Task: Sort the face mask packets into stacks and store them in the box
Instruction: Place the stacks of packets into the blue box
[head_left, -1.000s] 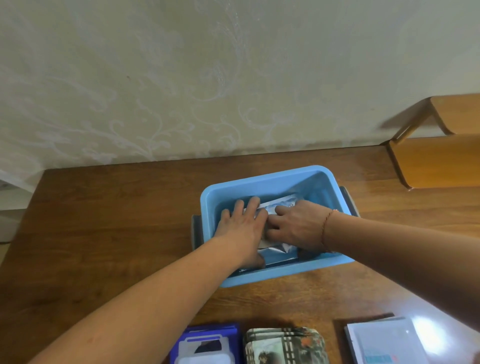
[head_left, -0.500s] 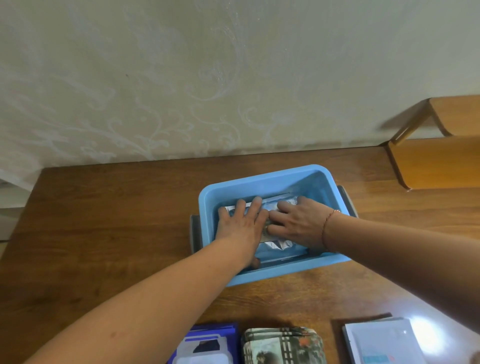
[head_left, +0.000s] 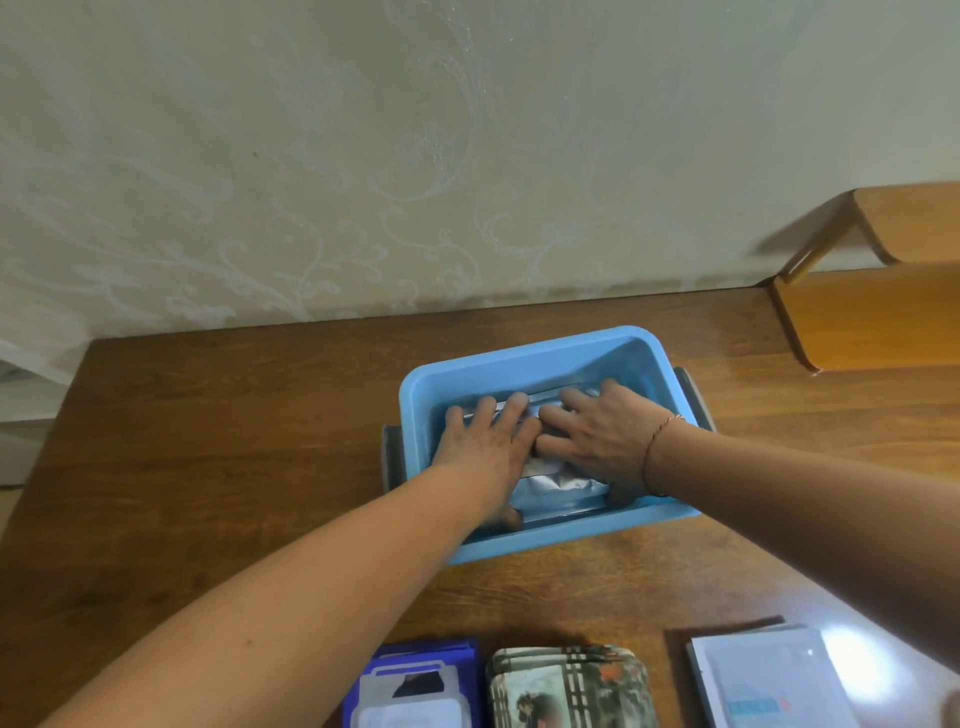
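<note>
A light blue plastic box (head_left: 530, 358) stands in the middle of the wooden table. Inside it lies a stack of silver face mask packets (head_left: 558, 486). Both hands are down in the box on top of that stack. My left hand (head_left: 485, 447) lies flat with straight fingers on the left part, its thumb at the near edge. My right hand (head_left: 597, 436) presses flat on the right part, fingers pointing left. Most of the stack is hidden under the hands.
Three more stacks lie at the table's near edge: blue packets (head_left: 415, 686), green patterned packets (head_left: 569, 686) and white packets (head_left: 769, 675). A wooden shelf (head_left: 878, 312) stands at the right. The wall runs right behind the table (head_left: 208, 441).
The silver packets have gone from tilted and crumpled to lying flatter in the box. Both hands have slid a little toward the far wall and spread out on top.
</note>
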